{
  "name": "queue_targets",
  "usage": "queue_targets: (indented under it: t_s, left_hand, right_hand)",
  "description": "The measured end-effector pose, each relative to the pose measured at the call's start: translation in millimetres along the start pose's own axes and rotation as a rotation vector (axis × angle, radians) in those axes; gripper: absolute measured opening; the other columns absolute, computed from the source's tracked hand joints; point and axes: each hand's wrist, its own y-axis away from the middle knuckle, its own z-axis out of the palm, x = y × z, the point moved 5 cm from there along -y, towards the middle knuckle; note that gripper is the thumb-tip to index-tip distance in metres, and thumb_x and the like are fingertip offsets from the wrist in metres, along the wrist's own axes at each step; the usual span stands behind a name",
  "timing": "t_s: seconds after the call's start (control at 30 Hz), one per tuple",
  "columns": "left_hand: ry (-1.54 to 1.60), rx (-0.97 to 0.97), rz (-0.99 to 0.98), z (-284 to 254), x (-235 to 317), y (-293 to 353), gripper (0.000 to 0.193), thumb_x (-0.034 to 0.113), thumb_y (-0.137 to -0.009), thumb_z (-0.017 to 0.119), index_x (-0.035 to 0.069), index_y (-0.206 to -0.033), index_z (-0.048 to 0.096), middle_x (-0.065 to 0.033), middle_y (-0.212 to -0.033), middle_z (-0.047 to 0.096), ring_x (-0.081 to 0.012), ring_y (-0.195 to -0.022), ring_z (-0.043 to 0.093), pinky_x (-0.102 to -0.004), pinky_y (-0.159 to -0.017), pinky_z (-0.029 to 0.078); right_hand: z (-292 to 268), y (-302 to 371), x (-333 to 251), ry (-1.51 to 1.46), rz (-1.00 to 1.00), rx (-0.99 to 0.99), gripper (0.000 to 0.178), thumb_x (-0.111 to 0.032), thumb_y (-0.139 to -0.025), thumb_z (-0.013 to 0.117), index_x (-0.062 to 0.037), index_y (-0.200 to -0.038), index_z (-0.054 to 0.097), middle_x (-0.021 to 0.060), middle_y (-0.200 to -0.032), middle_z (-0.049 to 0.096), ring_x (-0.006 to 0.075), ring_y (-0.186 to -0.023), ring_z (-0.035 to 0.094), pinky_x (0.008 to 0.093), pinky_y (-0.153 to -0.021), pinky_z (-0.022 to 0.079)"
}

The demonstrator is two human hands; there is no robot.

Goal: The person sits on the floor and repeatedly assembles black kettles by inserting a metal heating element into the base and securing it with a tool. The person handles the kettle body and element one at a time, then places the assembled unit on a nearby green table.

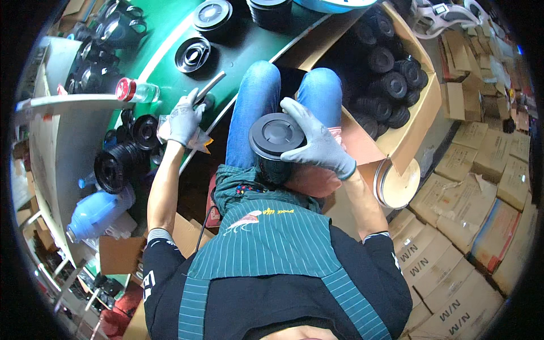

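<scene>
My gloved left hand (184, 120) is at the near edge of the green table (164, 68), fingers closed round a thin stick-like tool (209, 86) that points up to the right. A crumpled clear plastic bag with an orange corner (199, 140) lies beside that hand. On my lap stands a stack of black round lids (276, 134). My gloved right hand (317, 139) grips this stack from the right, thumb and fingers curved round the top lid. On the table ahead lie a black ring-shaped part (192, 55) and a taller stack of black lids (212, 15).
A cardboard box (432, 105) full of black round parts (395, 85) stands at my right. Left are a red-capped jar (137, 90), more black parts (116, 164) and a blue bottle (99, 211). A round tub (399, 182) and stacked cartons (447, 249) are on the right.
</scene>
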Motion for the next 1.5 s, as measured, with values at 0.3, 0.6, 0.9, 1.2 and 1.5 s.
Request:
queue_targets:
  t_s: [0.3,0.6,0.9,1.2,1.5]
  left_hand:
    - [0.918,-0.578,0.387,-115,169,18,0.058,0.015,-0.090,0.087,-0.001,-0.143,0.067,-0.0129,-0.122,0.079,-0.0167,-0.112,0.073,-0.0367,-0.104,0.058]
    - [0.232,-0.198,0.483,-104,197,62,0.056,0.036,-0.093,0.080,0.012,-0.141,0.063,-0.0191,-0.088,0.069,-0.0368,-0.085,0.074,-0.0481,-0.070,0.058]
    - [-0.015,0.001,0.210,-90,257,110,0.093,0.052,-0.099,0.072,-0.009,-0.159,0.037,-0.0342,-0.152,0.051,-0.0481,-0.141,0.054,-0.0598,-0.119,0.042]
    - [0.693,0.093,0.271,-91,174,70,0.062,0.044,-0.112,0.049,-0.004,-0.151,0.053,-0.0279,-0.134,0.068,-0.0425,-0.128,0.066,-0.0478,-0.110,0.050]
    - [1.352,-0.889,0.205,-19,205,-28,0.078,0.065,-0.113,0.030,0.002,-0.133,0.072,-0.0179,-0.113,0.078,-0.0256,-0.107,0.074,-0.0406,-0.107,0.055]
  right_hand:
    - [13,8,6,-0.960,0.224,0.294,0.130,-0.079,-0.086,0.071,-0.0042,-0.173,0.010,0.0278,-0.170,0.034,0.0393,-0.157,0.039,0.0528,-0.130,0.031]
    - [6,-49,37,-1.582,0.155,0.351,0.048,-0.036,-0.114,0.056,0.0054,-0.139,0.061,-0.0045,-0.068,0.056,0.0202,-0.084,0.076,0.0510,-0.103,0.062]
    - [44,-97,65,-1.772,0.093,-0.086,0.046,-0.026,-0.116,0.047,0.0051,-0.150,0.051,-0.0062,-0.074,0.063,0.0266,-0.095,0.075,0.0579,-0.113,0.052]
    - [10,-11,20,-1.602,-0.149,0.085,0.050,-0.034,-0.118,0.036,-0.0016,-0.104,0.072,0.0040,-0.071,0.057,0.0272,-0.078,0.066,0.0637,-0.117,0.047]
    - [0,3,-108,-0.035,-0.641,-0.262,0.030,-0.028,-0.084,0.073,-0.0183,-0.059,0.061,-0.0030,-0.053,0.046,0.0189,-0.060,0.054,0.0457,-0.092,0.053]
